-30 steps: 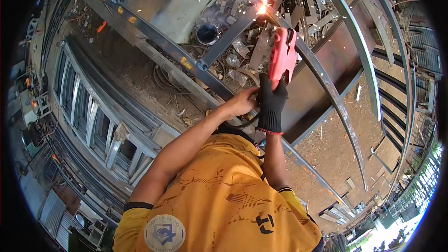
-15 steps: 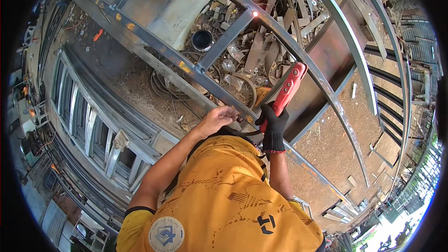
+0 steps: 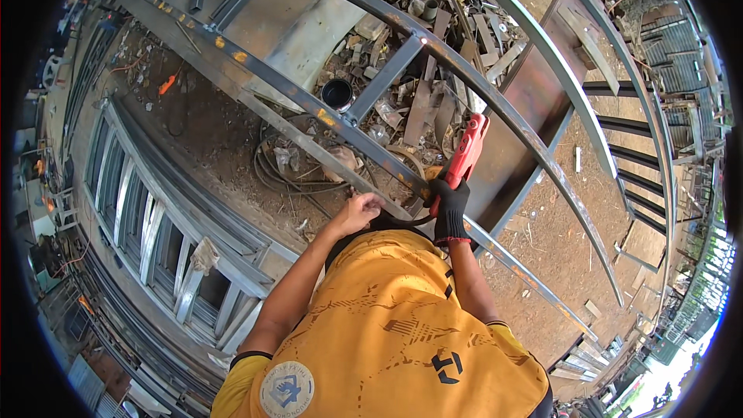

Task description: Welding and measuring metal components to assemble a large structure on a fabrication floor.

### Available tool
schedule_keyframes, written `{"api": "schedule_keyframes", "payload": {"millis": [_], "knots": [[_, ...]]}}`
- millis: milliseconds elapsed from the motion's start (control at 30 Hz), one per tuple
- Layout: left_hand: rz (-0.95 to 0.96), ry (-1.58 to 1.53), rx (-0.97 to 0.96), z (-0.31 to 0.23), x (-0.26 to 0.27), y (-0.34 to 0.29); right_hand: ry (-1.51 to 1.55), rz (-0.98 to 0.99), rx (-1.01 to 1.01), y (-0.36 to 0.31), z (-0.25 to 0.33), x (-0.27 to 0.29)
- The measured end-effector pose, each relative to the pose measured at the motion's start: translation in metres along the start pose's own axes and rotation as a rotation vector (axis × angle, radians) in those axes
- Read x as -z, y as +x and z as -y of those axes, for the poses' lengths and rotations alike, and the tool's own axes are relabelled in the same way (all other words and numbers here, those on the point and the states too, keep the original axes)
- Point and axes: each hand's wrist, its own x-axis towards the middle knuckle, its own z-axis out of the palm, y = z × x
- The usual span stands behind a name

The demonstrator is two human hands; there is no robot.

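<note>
My right hand (image 3: 451, 207), in a black glove with a red cuff edge, is closed round a red welding electrode holder (image 3: 464, 156). The holder points up and away from me, its jaw end near the curved steel tube (image 3: 511, 108). No electrode can be made out in it. My bare left hand (image 3: 357, 213) has its fingers curled in beside a flat grey bar (image 3: 309, 149), in front of my waist; what they hold, if anything, is hidden. A short steel crosspiece (image 3: 385, 81) joins the curved tube to a straight, rust-spotted tube (image 3: 271, 83).
A dark open can (image 3: 337, 94) stands beside a heap of metal scraps (image 3: 422, 104). Coiled cable (image 3: 282, 166) lies on the dirt below. Welded frames (image 3: 174, 217) are stacked at left. More curved tubes (image 3: 553, 50) and dark bars (image 3: 631, 125) extend at right.
The bright glow at the crosspiece's far joint has gone out. My right hand has tipped the holder more upright and drawn it slightly left. My left hand's fingers have curled in.
</note>
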Motion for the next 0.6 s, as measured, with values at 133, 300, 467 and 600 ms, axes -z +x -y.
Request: {"api": "schedule_keyframes", "payload": {"millis": [133, 300, 467, 600], "knots": [[-0.233, 0.069, 0.02, 0.085, 0.03, -0.018, -0.03, -0.063, 0.145, 0.009, -0.018, 0.003], [-0.648, -0.18, 0.611, 0.297, 0.068, -0.11, -0.129, -0.084, 0.246, -0.007, -0.014, -0.014], [-0.591, -0.348, 0.757, 0.336, 0.08, -0.2, -0.143, -0.112, 0.26, -0.008, -0.012, -0.015], [-0.588, -0.32, 0.673, 0.321, 0.069, -0.215, -0.152, -0.104, 0.239, -0.004, -0.016, -0.014]]}}
